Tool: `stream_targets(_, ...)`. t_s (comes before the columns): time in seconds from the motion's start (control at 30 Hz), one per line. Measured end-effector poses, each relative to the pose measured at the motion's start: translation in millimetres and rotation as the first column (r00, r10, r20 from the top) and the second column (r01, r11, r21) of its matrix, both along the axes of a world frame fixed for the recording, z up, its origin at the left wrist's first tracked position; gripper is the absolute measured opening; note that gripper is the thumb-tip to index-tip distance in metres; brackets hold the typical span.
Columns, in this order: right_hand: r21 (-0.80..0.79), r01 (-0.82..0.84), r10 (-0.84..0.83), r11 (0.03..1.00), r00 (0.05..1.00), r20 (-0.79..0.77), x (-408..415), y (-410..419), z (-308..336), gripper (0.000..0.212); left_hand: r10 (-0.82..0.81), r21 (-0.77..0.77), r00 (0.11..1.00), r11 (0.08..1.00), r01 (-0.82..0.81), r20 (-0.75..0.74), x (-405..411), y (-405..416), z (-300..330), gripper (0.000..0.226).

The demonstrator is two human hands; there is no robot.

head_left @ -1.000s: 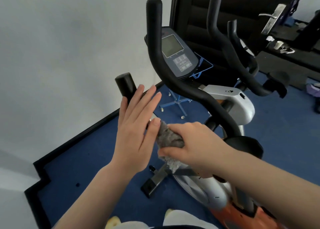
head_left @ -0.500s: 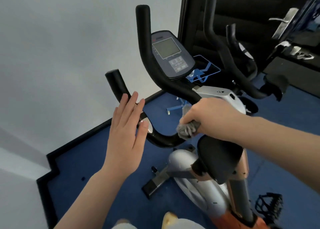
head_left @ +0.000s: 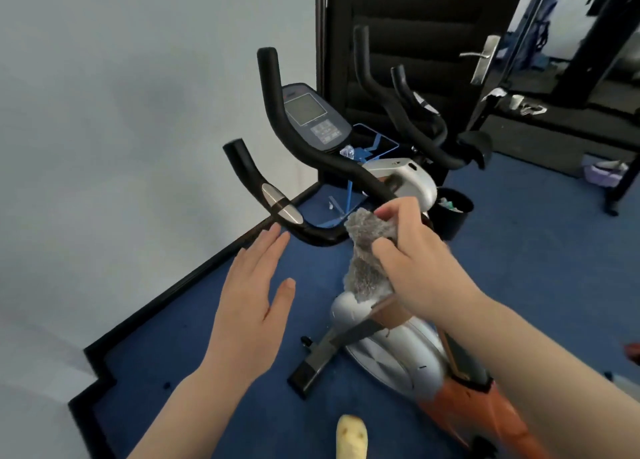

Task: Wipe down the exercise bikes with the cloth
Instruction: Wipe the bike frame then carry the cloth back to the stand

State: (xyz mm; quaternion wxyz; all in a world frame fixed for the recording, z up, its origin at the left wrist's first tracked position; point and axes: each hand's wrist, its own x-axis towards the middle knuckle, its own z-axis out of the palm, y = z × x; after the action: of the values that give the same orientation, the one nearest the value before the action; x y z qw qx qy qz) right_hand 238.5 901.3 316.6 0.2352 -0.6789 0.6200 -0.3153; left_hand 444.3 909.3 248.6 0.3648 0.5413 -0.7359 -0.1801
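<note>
A silver and orange exercise bike (head_left: 391, 358) stands in front of me with black curved handlebars (head_left: 277, 119) and a grey console (head_left: 313, 119). My right hand (head_left: 415, 261) grips a fluffy grey cloth (head_left: 367, 250) at the middle of the handlebars, where the two bars meet. The cloth hangs down below my fingers. My left hand (head_left: 251, 302) hovers flat with straight fingers just below the left bar (head_left: 277, 202), holding nothing. A second bike's black handlebars (head_left: 405, 112) rise behind the first.
A white wall fills the left side. Blue carpet (head_left: 207, 337) with a black skirting edge covers the floor. A black bin (head_left: 452, 212) stands behind the bike, near a dark door (head_left: 415, 25) with a metal handle (head_left: 483, 60). My shoe tip (head_left: 351, 436) shows at the bottom.
My left hand came off the left bar and dropped below it. My right hand slid the cloth along the bar's bend toward the middle, and the view pulled back.
</note>
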Motion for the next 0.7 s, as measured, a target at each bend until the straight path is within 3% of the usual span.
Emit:
stream_targets(0.13,0.101,0.060,-0.057,0.993,0.998,-0.027,-3,66,-22,0.016,-0.070,0.073,0.998,0.995,0.070,-0.006,-6,42,-18,0.052)
stream_targets(0.33,0.139,0.237,-0.200,0.961,0.950,-0.239,-54,164,-51,0.025,-0.301,0.183,0.953,0.940,0.289,0.042,-52,90,-38,0.050)
stream_targets(0.7,0.160,0.647,-0.585,0.746,0.751,-0.306,-172,354,-57,0.026,-0.638,0.196,0.759,0.768,0.610,0.134,-205,178,-34,0.045)
